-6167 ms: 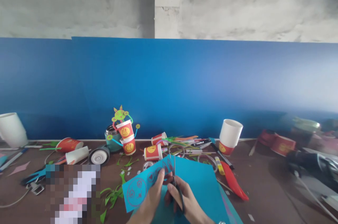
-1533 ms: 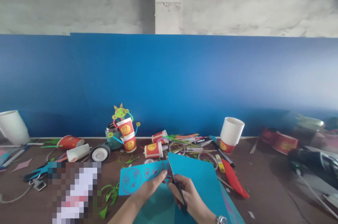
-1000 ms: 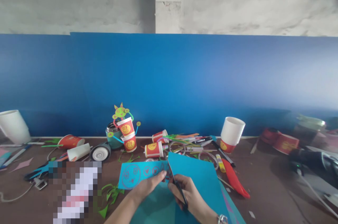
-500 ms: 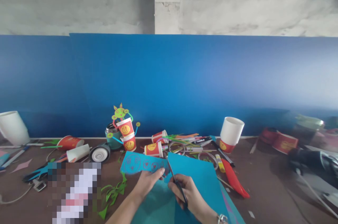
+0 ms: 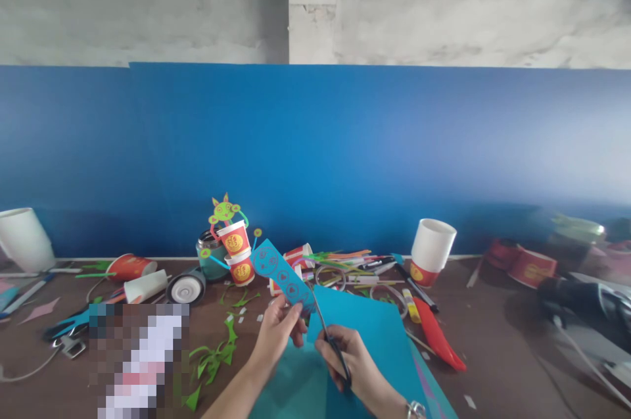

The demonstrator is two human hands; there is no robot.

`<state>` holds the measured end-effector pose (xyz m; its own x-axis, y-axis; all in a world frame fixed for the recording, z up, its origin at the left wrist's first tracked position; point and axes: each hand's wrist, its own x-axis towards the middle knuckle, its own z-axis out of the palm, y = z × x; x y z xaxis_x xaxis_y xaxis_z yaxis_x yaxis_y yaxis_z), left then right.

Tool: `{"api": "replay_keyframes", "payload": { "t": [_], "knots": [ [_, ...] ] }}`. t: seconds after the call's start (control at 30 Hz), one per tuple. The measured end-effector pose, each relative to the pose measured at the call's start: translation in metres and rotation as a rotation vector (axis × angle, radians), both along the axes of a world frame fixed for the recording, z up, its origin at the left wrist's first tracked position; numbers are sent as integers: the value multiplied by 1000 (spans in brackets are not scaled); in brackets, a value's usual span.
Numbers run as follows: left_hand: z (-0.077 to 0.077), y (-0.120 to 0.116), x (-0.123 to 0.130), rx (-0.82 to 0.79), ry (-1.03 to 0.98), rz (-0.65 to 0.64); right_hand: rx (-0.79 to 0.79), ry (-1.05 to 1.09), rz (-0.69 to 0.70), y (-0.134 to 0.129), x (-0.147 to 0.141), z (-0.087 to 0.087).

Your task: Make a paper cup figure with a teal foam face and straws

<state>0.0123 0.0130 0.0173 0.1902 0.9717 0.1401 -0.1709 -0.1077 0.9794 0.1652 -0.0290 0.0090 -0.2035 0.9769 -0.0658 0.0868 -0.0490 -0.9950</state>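
My left hand (image 5: 280,327) pinches a blue paper strip (image 5: 283,277) that bears several reddish drawn circles and a drawn animal face. The strip slants from upper left down to my fingers. In my right hand (image 5: 348,356) are dark-handled scissors (image 5: 335,346), their blades pointing up and touching or very close to the strip's lower right end. Whether the blades are parted I cannot tell. Under both hands lie blue paper sheets (image 5: 369,320). Behind the strip stands a figure of two stacked red-and-white paper cups (image 5: 235,241) with a green cat-like head (image 5: 224,210).
White stacked cups (image 5: 434,245) stand at the back right, near a red pouch-like item (image 5: 438,337) and a yellow glue stick (image 5: 411,306). Green paper scraps (image 5: 211,360) lie left of my arm. Coloured sticks (image 5: 350,261) pile up behind. A blue partition (image 5: 315,156) bounds the table.
My left hand has turned the blue strip from nearly level to a steep slant, its far end now higher and further right. The right hand with the scissors has hardly moved.
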Motion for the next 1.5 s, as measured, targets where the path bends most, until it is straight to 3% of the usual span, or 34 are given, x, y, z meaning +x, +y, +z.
{"api": "replay_keyframes", "payload": {
  "t": [0.4, 0.77, 0.9, 1.17, 1.5],
  "knots": [
    [3, -3, 2, 30, -79, 70, -21, -3, 22, 0, 0, -3],
    [7, -8, 3, -192, -366, 11, -29, -6, 67, -2, 0, -2],
    [3, -6, 5, -198, -284, 26, -32, 13, 85, -2, 0, -1],
    [7, -5, 0, 11, -85, 27, -95, 19, 108, -2, 1, 0],
    [15, -6, -6, 19, -2, 27, -109, 18, 155, -4, 3, 9]
  ]
}}
